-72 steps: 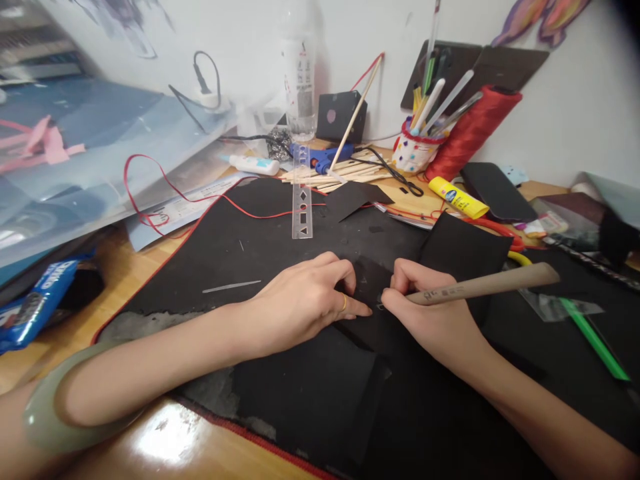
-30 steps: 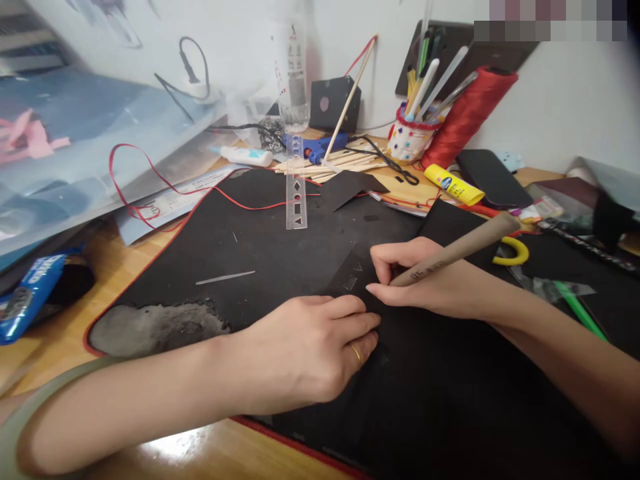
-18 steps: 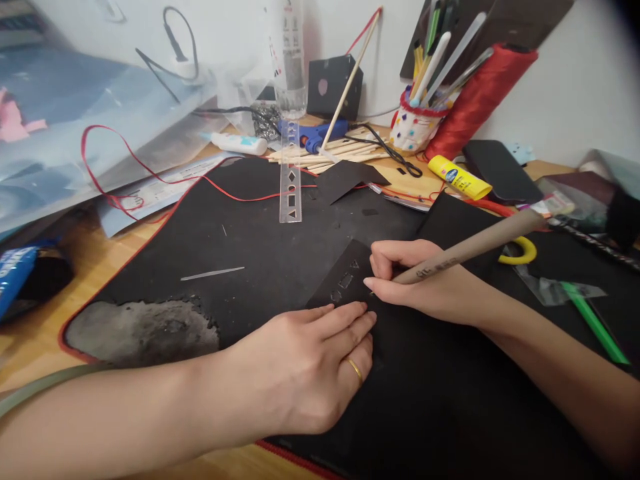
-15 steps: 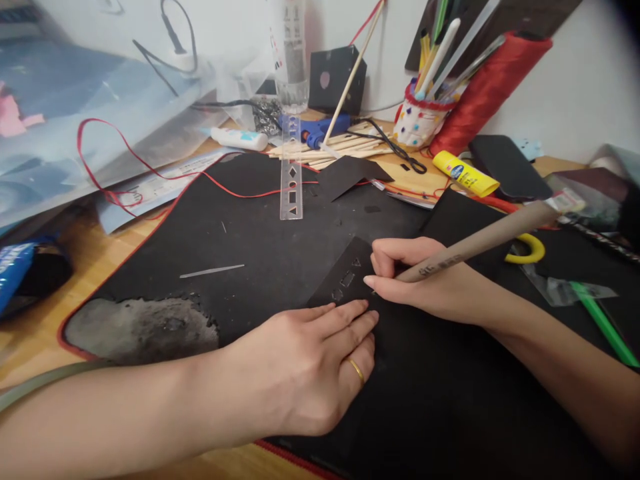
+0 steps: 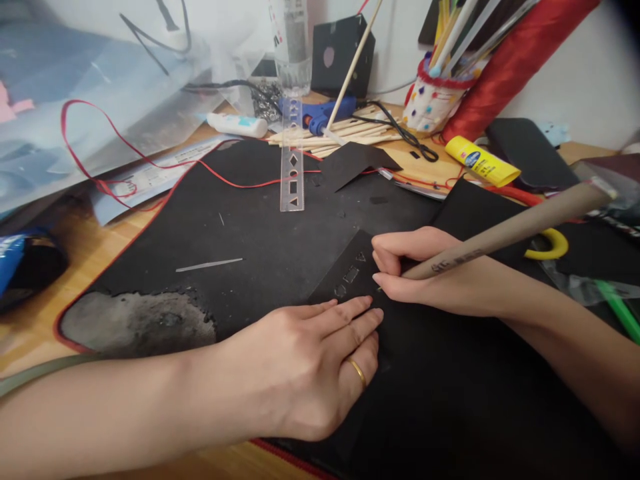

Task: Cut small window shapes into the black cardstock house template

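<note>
My left hand [image 5: 320,360] lies flat on a strip of black paper [image 5: 363,243], fingers stretched out and a gold ring on one of them. Pale outlines of a triangle, a rectangle and a rounded shape show on the strip. A thick grey pen [image 5: 480,243] with dark printing is pinched in my right hand [image 5: 420,267]; its thin tip points down at the paper near my left fingertips. Part of the strip is hidden under both hands. Farther back, a clear stencil ruler [image 5: 293,177] with cut-out shapes lies on the black mat [image 5: 250,227].
Behind the mat are a blue glue gun [image 5: 325,115], wooden sticks [image 5: 345,141], a pen cup [image 5: 433,103] and a red ribbon roll [image 5: 520,70]. To the right lie a yellow glue stick [image 5: 483,161] and a yellow handle loop [image 5: 553,245]. Red cord [image 5: 235,185] crosses the mat.
The view has shifted slightly, so the background things sit a little differently. My right hand and the pen appear slightly farther right; my left hand stays on the paper.
</note>
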{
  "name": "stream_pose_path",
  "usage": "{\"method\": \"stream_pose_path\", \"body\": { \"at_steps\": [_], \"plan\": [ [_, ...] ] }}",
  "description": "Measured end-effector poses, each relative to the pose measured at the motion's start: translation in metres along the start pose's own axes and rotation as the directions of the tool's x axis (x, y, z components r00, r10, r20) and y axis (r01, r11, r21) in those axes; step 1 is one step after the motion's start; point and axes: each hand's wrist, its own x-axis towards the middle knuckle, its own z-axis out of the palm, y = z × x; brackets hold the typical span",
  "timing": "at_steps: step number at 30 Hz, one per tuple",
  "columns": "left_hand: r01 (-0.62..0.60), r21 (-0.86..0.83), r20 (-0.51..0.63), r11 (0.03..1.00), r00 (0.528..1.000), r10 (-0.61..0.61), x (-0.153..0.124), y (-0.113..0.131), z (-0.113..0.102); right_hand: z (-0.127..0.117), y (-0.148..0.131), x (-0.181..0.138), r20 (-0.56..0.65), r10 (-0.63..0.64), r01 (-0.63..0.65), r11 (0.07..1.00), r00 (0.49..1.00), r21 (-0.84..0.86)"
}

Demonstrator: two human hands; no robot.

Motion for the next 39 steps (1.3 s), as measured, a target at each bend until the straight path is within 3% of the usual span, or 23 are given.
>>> {"method": "stream_pose_path", "body": {
  "at_steps": [13,17,24,30,34,39],
  "plan": [
    [0.007,0.026,-0.013,1.0,1.0,-0.006,0.0,0.0,-0.001,0.002,0.0,-0.003,-0.048,0.026,-0.028,0.999,0.999,-0.039],
    [-0.043,0.023,0.008,0.999,0.999,0.043,-0.001,-0.006,-0.005,0.002,-0.001,-0.005,-0.07,0.046,-0.049,0.998,0.996,-0.034],
    [-0.128,0.215,0.004,0.968,0.991,0.13,-0.003,-0.012,-0.012,0.008,-0.005,-0.009,-0.183,0.165,-0.152,0.985,0.969,0.083],
    [-0.163,0.389,-0.006,0.907,0.984,0.179,-0.001,0.006,-0.007,0.012,-0.015,-0.011,-0.248,0.275,-0.262,0.961,0.929,0.086],
    [-0.065,0.483,-0.048,0.873,0.994,0.101,0.005,0.025,-0.001,0.015,-0.024,-0.014,-0.285,0.307,-0.303,0.951,0.908,0.059],
    [0.043,0.479,-0.066,0.877,0.998,-0.014,0.026,0.048,0.005,0.016,-0.027,-0.015,-0.31,0.352,-0.346,0.935,0.883,0.075]
  ]
}}
